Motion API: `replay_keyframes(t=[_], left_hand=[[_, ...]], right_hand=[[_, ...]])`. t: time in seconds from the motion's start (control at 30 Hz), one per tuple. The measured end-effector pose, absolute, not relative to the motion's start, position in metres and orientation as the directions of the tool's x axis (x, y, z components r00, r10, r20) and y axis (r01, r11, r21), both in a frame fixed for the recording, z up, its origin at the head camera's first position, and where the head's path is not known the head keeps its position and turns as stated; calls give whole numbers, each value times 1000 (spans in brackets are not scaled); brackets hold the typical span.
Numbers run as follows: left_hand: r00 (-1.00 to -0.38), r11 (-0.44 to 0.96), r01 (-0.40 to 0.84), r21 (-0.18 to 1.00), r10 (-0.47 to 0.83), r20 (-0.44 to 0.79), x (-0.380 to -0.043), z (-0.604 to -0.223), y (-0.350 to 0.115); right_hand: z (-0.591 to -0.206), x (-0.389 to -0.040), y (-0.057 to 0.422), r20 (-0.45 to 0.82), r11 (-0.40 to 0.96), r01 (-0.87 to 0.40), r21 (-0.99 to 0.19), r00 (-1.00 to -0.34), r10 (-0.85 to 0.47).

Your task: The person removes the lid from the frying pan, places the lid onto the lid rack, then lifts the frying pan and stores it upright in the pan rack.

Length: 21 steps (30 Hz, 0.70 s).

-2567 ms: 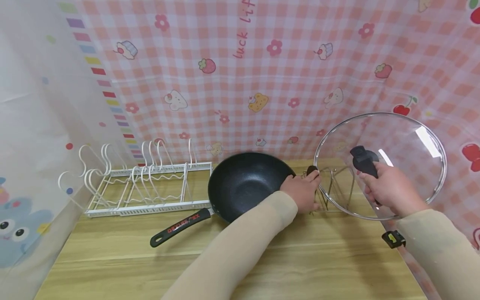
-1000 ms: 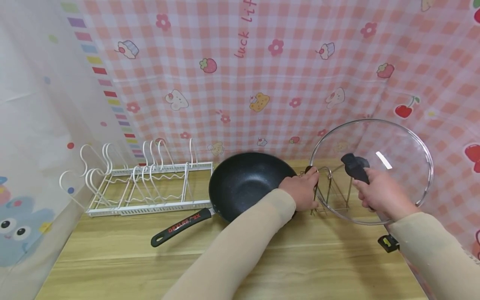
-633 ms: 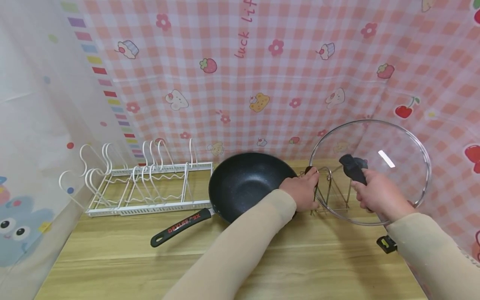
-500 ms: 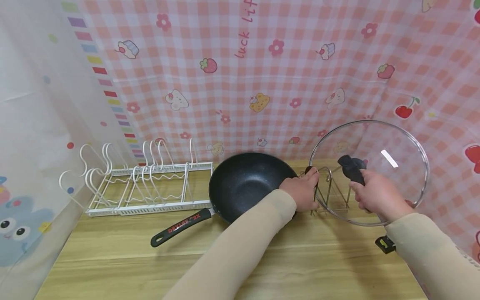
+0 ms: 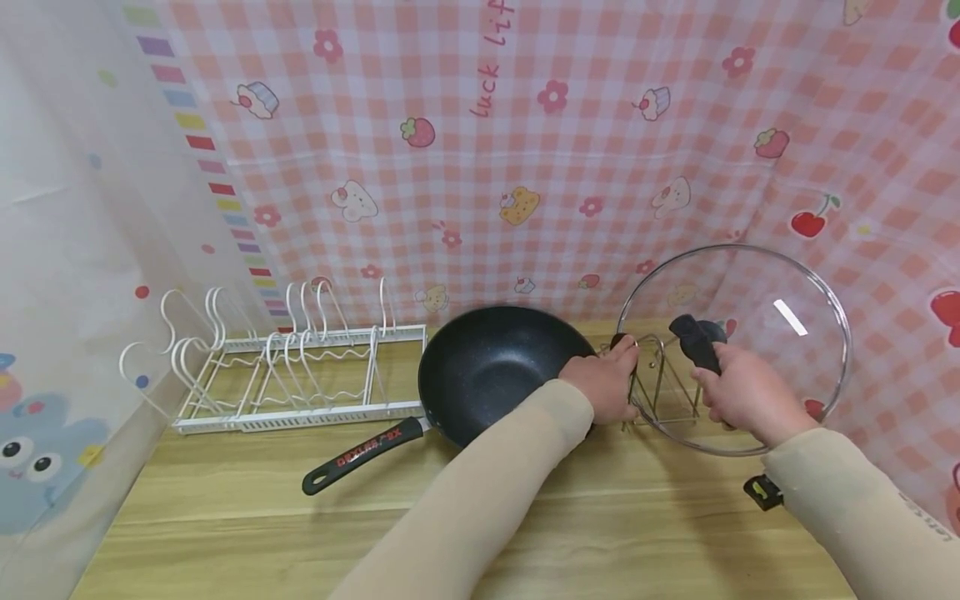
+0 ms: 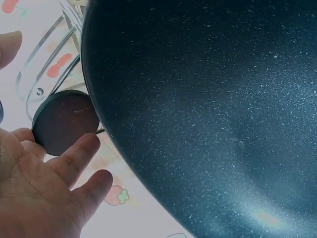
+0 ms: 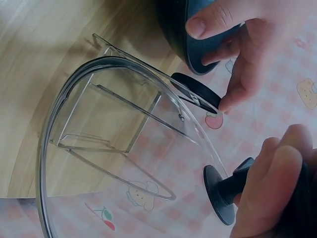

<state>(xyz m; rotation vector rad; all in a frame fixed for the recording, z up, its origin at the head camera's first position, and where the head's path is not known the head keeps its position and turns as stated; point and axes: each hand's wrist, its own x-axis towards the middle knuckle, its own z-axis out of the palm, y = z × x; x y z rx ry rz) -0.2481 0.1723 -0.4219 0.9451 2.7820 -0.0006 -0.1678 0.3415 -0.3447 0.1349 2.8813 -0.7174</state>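
Observation:
My right hand point(image 5: 753, 396) grips the upright black handle point(image 5: 696, 343) of a large glass lid point(image 5: 817, 275) with a metal rim. The lid stands tilted on edge over a small metal wire rack point(image 7: 109, 144), seen through the glass in the right wrist view. The left hand point(image 5: 603, 383) reaches across to the rack's left end. Its fairly straight fingers touch the edge of a black disc point(image 6: 67, 121) there, the thumb held apart. Right beside that hand lies a black wok point(image 5: 487, 358), its handle point(image 5: 363, 454) pointing front left.
A white wire rack point(image 5: 300, 375) with tall curved dividers stands left of the wok. All rests on a wood-grain tabletop point(image 5: 337, 550). A pink checked curtain point(image 5: 450, 167) hangs behind and on the right. A small black device point(image 5: 763, 492) shows by the right wrist.
The right hand has brought the glass lid left and slightly down, farther over the wire rack. The left hand and the wok have stayed in place.

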Motion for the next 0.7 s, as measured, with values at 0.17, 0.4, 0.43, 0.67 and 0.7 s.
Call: replay_keyframes(t=[0.17, 0.4, 0.43, 0.67, 0.7], left_hand=[[-776, 795, 601, 77, 604, -181, -249, -419, 168], [-774, 790, 604, 105, 613, -162, -249, -419, 166], [-773, 790, 604, 106, 613, -161, -249, -419, 166], [-769, 788, 609, 92, 615, -175, -248, -420, 167], [-768, 787, 609, 92, 615, -177, -248, -420, 167]], right_hand=[[-346, -169, 339, -200, 887, 146, -438, -978, 62], [-349, -169, 336, -197, 901, 155, -406, -977, 79], [-349, -170, 335, -192, 909, 150, -388, -978, 80], [-353, -171, 334, -172, 939, 145, -312, -981, 94], [-353, -171, 334, -165, 941, 144, -306, -982, 97]])
